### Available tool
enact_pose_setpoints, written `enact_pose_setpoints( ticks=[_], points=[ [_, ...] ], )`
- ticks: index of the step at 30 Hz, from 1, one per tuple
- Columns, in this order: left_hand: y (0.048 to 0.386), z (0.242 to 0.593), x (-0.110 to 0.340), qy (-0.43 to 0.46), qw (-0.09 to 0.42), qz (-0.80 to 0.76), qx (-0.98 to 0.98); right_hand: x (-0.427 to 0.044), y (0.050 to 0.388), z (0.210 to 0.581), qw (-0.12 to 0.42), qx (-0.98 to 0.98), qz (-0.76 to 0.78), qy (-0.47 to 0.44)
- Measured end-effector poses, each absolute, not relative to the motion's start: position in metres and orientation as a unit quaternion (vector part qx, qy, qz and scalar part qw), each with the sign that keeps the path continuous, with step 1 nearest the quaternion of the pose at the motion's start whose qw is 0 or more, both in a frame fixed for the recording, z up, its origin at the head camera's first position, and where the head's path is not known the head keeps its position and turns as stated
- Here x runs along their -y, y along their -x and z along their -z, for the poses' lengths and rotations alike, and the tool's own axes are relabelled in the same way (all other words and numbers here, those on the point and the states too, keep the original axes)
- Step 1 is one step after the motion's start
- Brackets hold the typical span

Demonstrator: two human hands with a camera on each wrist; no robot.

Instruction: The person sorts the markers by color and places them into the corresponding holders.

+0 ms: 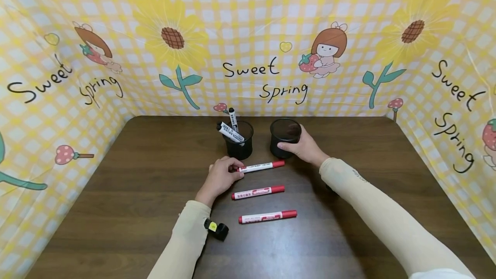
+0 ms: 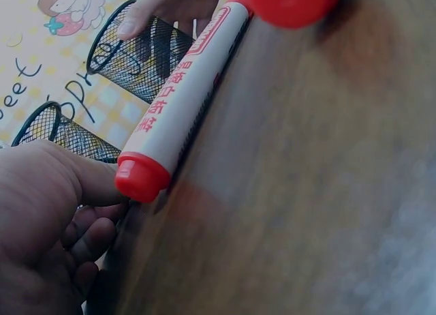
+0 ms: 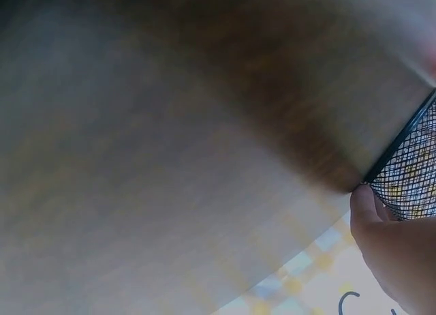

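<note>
My left hand is at the left end of the farthest red-capped marker, thumb and index finger on either side of its tip. The left wrist view shows that marker with its red end plug against the fingers. With thumb in front and fingers round the far right side, my right hand grips a black mesh pen holder; no pens show in it. Part of its mesh wall appears in the right wrist view. Two more red-capped markers, a middle one and a nearest one, lie roughly parallel on the table.
A second black mesh pen holder stands left of the gripped one, with two black-capped white markers leaning in it. The brown wooden table is bounded at the back and sides by a yellow checked cloth.
</note>
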State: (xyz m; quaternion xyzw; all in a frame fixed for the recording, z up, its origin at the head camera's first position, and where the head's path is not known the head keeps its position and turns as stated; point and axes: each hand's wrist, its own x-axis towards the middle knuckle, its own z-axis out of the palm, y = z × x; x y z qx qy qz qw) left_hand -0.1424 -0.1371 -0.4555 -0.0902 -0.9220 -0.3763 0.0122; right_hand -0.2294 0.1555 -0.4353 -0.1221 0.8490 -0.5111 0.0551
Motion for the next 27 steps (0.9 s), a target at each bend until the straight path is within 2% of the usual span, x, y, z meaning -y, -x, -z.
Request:
enact_pose_setpoints(
  ticks=[5, 13, 27],
  points=[
    [0.144, 0.458, 0.138, 0.08, 0.011, 0.377, 0.922, -0.156, 0.231, 0.438, 0.055, -0.845, 0.516, 0.125],
    [0.145, 0.457, 0.144, 0.033, -0.021, 0.451, 0.892, -0.156, 0.231, 0.44, 0.058, -0.848, 0.513, 0.124],
    [0.145, 0.442, 0.139, 0.08, 0.011, 0.551, 0.831, -0.157, 0.228, 0.434, 0.072, -0.851, 0.506, 0.119]
  ],
)
